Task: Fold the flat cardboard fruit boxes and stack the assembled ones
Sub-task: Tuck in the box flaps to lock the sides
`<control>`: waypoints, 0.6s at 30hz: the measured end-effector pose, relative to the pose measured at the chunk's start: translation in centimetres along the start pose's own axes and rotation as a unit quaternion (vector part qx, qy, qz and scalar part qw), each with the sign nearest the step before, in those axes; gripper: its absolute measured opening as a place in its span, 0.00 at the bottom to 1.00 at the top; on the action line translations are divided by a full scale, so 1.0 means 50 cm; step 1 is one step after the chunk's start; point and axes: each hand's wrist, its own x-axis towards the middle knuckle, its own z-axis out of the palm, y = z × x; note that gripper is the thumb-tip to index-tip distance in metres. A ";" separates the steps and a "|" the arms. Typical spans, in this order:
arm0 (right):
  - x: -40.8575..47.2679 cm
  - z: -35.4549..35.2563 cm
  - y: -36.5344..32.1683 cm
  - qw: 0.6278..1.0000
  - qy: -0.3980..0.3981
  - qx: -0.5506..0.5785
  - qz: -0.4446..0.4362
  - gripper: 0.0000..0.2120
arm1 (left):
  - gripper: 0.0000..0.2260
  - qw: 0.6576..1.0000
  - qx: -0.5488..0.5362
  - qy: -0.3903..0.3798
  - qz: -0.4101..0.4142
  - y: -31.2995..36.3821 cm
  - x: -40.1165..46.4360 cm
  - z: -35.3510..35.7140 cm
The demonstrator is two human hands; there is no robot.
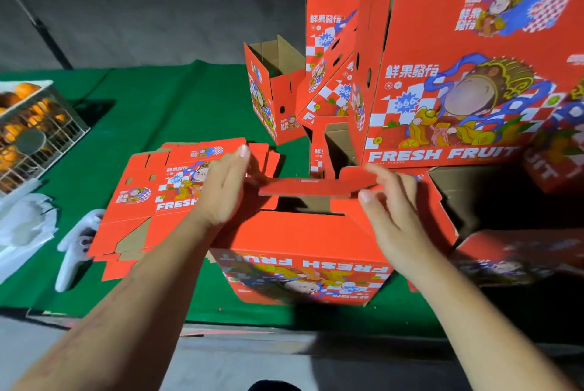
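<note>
A red printed fruit box [300,251] stands on the green table at the near edge, its print upside down to me and its top open. A narrow red flap [316,187] lies across that opening. My left hand [222,188] touches the flap's left end with straight fingers. My right hand [392,201] pinches the flap's right end between thumb and fingers. A pile of flat red boxes [151,198] lies to the left of the box. Assembled red boxes [458,84] are stacked high at the back right.
A wire basket of oranges [34,125] sits at the far left on the green table [173,100]. White plastic bags [25,226] and a white object [79,242] lie near the left front edge. More open red boxes [275,90] crowd the middle back and right.
</note>
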 end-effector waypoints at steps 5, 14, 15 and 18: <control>0.031 0.022 -0.013 0.958 -0.099 -0.269 0.025 0.36 | 0.37 0.906 0.380 -0.168 0.085 -0.011 0.012 0.007; 0.071 0.049 -0.030 0.887 -0.136 -0.438 0.049 0.46 | 0.29 0.972 0.209 -0.100 -0.029 -0.002 -0.011 -0.004; 0.068 0.041 -0.024 0.907 -0.134 -0.397 0.047 0.44 | 0.25 0.989 0.112 0.010 -0.095 -0.006 -0.020 -0.014; 0.060 0.018 -0.011 0.979 -0.026 -0.095 0.177 0.36 | 0.22 0.961 0.014 0.129 -0.245 -0.030 -0.063 -0.024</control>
